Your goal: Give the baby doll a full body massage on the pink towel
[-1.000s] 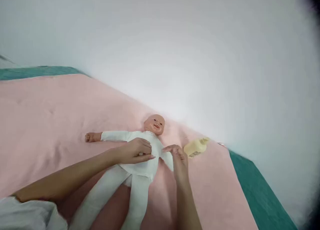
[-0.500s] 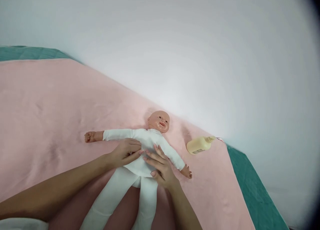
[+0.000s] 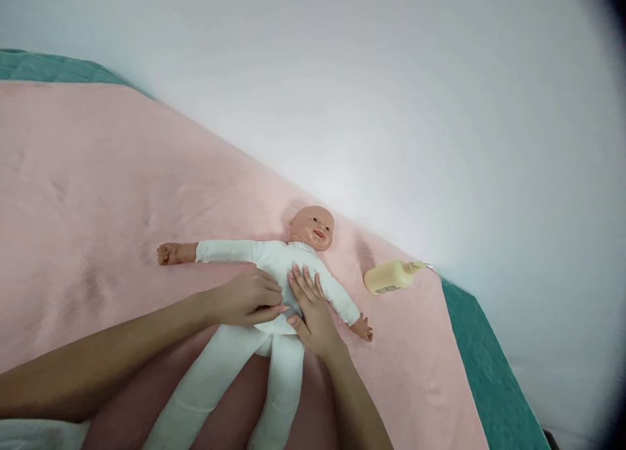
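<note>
A baby doll (image 3: 278, 257) with a bare head and a white cloth body lies face up, arms spread and legs toward me. My left hand (image 3: 247, 298) rests at the doll's belly on the left side, its fingers curled together; whether anything is between them is hidden. On the right side of the doll's torso my right hand (image 3: 315, 313) lies with its fingers stretched out, touching the white cloth and holding nothing. Both thumbs point toward each other over the lower belly.
A pale yellow pump bottle (image 3: 388, 278) lies on its side right of the doll. Under everything is a pink sheet (image 3: 122, 195), with a green cover (image 3: 484, 359) showing at its edges. A white wall (image 3: 391, 111) rises behind.
My right hand has flattened onto the doll's torso, its fingers now pointing more upward. My left hand stays curled at the belly. The camera view has shifted slightly.
</note>
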Demonstrator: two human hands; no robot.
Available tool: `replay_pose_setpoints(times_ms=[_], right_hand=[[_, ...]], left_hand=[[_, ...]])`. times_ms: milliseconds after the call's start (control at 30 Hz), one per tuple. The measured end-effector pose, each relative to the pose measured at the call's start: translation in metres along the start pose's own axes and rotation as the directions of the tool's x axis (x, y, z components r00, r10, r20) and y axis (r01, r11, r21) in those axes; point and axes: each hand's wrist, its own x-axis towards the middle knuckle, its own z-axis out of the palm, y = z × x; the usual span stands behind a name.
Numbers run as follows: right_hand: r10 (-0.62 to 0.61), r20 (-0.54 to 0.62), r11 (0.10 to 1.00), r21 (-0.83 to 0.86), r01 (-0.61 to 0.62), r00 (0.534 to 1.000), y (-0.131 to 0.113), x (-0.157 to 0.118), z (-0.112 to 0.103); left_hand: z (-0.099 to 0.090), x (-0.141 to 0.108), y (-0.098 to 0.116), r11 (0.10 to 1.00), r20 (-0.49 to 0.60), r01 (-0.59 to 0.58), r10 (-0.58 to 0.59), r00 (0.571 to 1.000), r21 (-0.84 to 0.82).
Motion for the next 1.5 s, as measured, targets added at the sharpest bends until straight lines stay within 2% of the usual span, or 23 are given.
replay_pose_setpoints(times_ms=[100, 200, 400, 467, 533, 633, 733, 833, 933, 1067, 1300, 1500], right_hand=[[0.131, -0.026, 0.991, -0.026, -0.132, 0.991, 0.005, 0.0, 0.004], [0.267, -0.056, 0.962, -0.036, -0.269, 0.962, 0.008, 0.0, 0.007], [0.475, -0.131, 0.876, -0.024, -0.482, 0.87, 0.014, -0.002, 0.017], [0.52, -0.174, 0.845, -0.04, -0.533, 0.836, 0.016, -0.002, 0.019], [0.542, -0.213, 0.825, -0.052, -0.563, 0.813, 0.017, -0.001, 0.02], [0.549, -0.23, 0.818, -0.048, -0.573, 0.803, 0.015, 0.0, 0.02], [0.556, -0.234, 0.812, -0.051, -0.582, 0.797, 0.014, 0.001, 0.019], [0.558, -0.243, 0.809, -0.052, -0.585, 0.794, 0.013, 0.001, 0.02], [0.555, -0.239, 0.818, -0.019, -0.575, 0.797, 0.014, 0.001, 0.021], [0.549, -0.268, 0.824, 0.011, -0.567, 0.792, 0.017, 0.0, 0.023], [0.528, -0.27, 0.84, 0.032, -0.541, 0.805, 0.016, -0.003, 0.023], [0.533, -0.252, 0.842, 0.056, -0.537, 0.808, 0.013, -0.002, 0.018]], left_hand=[[0.001, -0.002, -0.002, 1.0, 0.014, 0.014, -0.015, 1.0, 0.022], [0.002, -0.003, -0.003, 0.999, 0.026, 0.022, -0.023, 0.999, 0.044], [0.002, -0.003, -0.004, 0.996, 0.014, 0.038, -0.039, 0.999, 0.08], [-0.001, -0.001, -0.002, 0.998, -0.009, 0.054, -0.054, 0.999, 0.036], [-0.007, 0.002, 0.001, 0.992, 0.005, 0.058, -0.058, 0.998, -0.116], [-0.015, 0.006, 0.01, 0.908, 0.095, 0.049, -0.01, 0.995, -0.417], [-0.013, 0.007, 0.017, 0.852, 0.154, 0.021, 0.07, 0.986, -0.522], [-0.006, 0.005, 0.019, 0.878, 0.192, 0.002, 0.102, 0.976, -0.478], [-0.002, 0.003, 0.019, 0.915, 0.241, 0.033, 0.071, 0.968, -0.403], [-0.004, 0.002, 0.019, 0.952, 0.239, 0.039, 0.036, 0.97, -0.304], [-0.004, 0.003, 0.011, 0.955, 0.288, 0.186, -0.115, 0.951, -0.232], [0.001, 0.002, -0.01, 0.963, 0.289, 0.265, -0.241, 0.927, -0.048]])
